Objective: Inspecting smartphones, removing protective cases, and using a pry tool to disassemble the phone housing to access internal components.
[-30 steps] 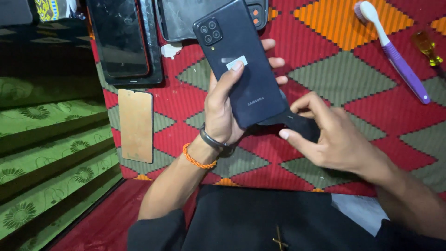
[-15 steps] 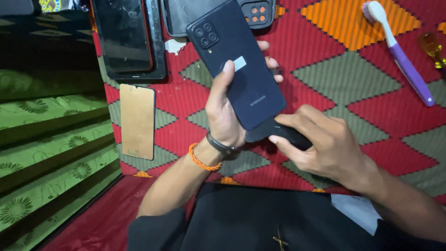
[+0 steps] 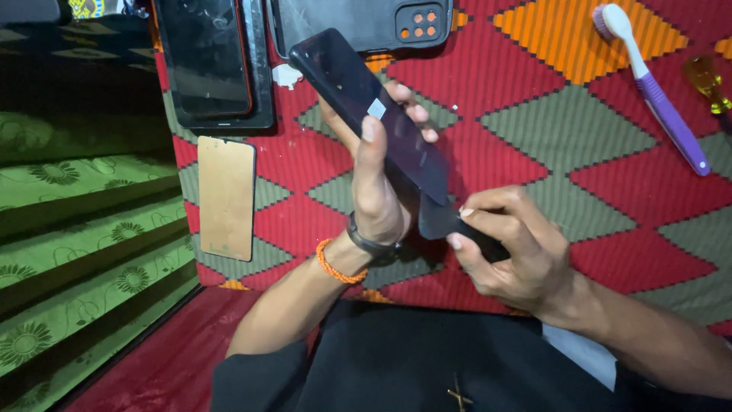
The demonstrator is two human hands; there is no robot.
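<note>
1. Dark phone (image 3: pixel 374 122) held up above the patterned mat (image 3: pixel 610 152), back side facing the camera, tilted with its top end toward the upper left; small white sticker (image 3: pixel 377 108) on its back.
2. Left hand (image 3: pixel 377 179) wraps the phone's lower half; thumb lies across the back, fingertips (image 3: pixel 415 114) show past the right edge. Grip closed on the phone.
3. Left wrist carries a dark band (image 3: pixel 370 246) and an orange bead bracelet (image 3: pixel 335 265).
4. Right hand (image 3: pixel 515 244) sits at the phone's bottom end, thumb and forefinger pinching a thin dark piece (image 3: pixel 442 221) that meets the phone's lower edge. Grip narrow, closed on that piece; cannot tell what the piece is.
5. Mat is woven, with red, grey-green and orange diamonds; it covers the surface under both hands.
6. Top left of the mat: black phone frame with a screen (image 3: pixel 213 65), lying flat.
7. Just below it: tan flat panel (image 3: pixel 226 197), phone-shaped, lying flat, apart from the hands.
8. Top centre: dark phone case (image 3: pixel 366 23) with orange-ringed camera holes, partly behind the held phone's top end.
9. Top right: toothbrush (image 3: pixel 659 88) with a white head and purple handle, lying diagonally, well apart from the hands.
10. Far right edge: yellow clear handle (image 3: pixel 705 80), partly cut off.
11. Green flowered cushions (image 3: pixel 91 252) to the left of the mat.
</note>
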